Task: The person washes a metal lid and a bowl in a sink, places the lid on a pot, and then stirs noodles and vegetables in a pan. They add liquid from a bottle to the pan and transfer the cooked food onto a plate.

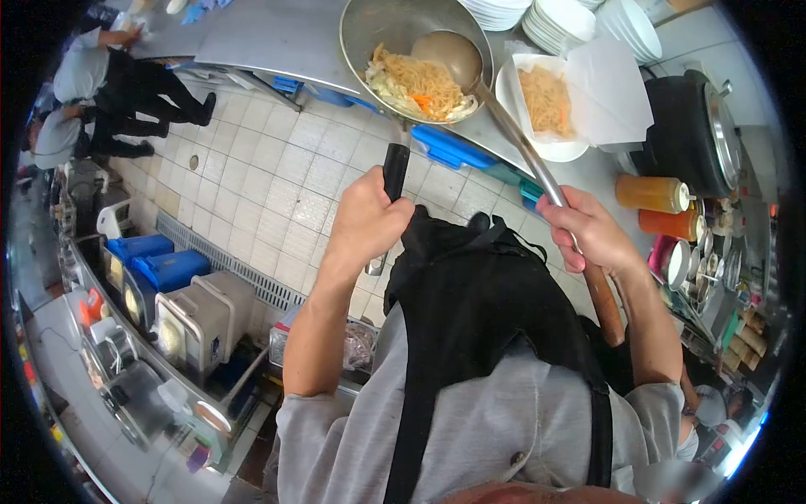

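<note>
My left hand [367, 220] grips the black handle [395, 170] of a steel wok [369, 34] held over the counter. Fried noodles with cabbage and carrot [417, 84] lie in the wok. My right hand [588, 231] is closed on the long handle of a metal ladle [449, 52], whose bowl rests in the wok on the noodles. Just right of the wok stands a white plate lined with paper [579, 92], with a heap of noodles [544, 101] on it.
Stacks of white plates [579, 21] sit at the counter's back. A black cooker [684, 134], two sauce bottles [659, 193] and small bowls stand to the right. Blue bins [159, 265] and rice cookers [201, 323] line the left. Two people [92, 92] work far left.
</note>
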{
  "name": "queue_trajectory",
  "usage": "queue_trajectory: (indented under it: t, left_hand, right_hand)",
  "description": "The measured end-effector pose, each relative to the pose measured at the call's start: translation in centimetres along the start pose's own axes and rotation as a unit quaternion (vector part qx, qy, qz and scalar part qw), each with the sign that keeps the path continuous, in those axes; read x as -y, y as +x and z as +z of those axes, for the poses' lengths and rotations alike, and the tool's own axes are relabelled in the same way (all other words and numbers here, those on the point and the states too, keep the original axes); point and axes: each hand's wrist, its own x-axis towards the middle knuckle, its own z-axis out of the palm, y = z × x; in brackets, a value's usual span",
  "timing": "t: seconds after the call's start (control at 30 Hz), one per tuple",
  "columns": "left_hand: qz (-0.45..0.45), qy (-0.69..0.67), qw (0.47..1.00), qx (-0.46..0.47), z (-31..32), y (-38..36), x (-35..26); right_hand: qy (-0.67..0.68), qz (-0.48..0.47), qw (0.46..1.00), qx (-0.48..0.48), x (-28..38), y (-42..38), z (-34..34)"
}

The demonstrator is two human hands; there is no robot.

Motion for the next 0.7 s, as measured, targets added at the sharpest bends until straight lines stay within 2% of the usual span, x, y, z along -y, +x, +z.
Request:
queue_trajectory:
  t: [0.03,0.1,0.17,0.3,0.33,0.4,0.43,0.53,0.57,0.63,0.7]
  left_hand:
    - [0.011,0.046,0.999,-0.007,-0.2,0.1,-0.3]
    - [0.023,0.097,0.995,-0.015,-0.5,0.4,-1.0]
    - [0.010,0.150,0.988,-0.019,-0.8,0.7,-1.6]
    - [0.025,0.173,0.984,-0.019,-1.2,1.3,-1.6]
    - [0.023,0.153,0.988,-0.017,-1.2,1.5,-1.0]
    - [0.022,0.134,0.991,-0.014,-0.9,1.9,-0.8]
    - [0.005,0.080,0.997,-0.003,-0.7,1.8,-0.8]
    - [-0.027,-0.035,0.999,0.008,0.0,1.3,-2.5]
    - [-0.042,-0.093,0.995,0.007,0.1,1.2,-3.1]
    - [-0.048,-0.106,0.993,0.026,-0.1,1.3,-2.7]
    - [-0.054,-0.121,0.990,0.047,0.0,1.1,-2.7]
  right_hand:
    - [0.002,-0.003,1.000,0.001,0.5,-0.3,0.3]
    - [0.123,0.065,0.990,0.020,1.4,-0.7,1.0]
    - [0.145,0.059,0.987,0.044,1.5,-0.5,1.3]
    - [0.211,0.056,0.969,0.114,1.9,0.2,1.4]
    - [0.211,0.052,0.969,0.115,2.0,0.7,1.2]
    - [0.324,0.065,0.926,0.185,1.8,1.9,0.8]
    - [0.325,0.064,0.925,0.185,2.0,2.5,1.0]
    - [0.420,0.030,0.872,0.250,2.0,5.2,2.0]
    - [0.419,0.029,0.872,0.252,2.2,5.4,1.9]
    - [0.450,0.019,0.857,0.249,2.5,5.5,1.8]
    - [0.440,0.011,0.867,0.234,2.7,4.5,0.8]
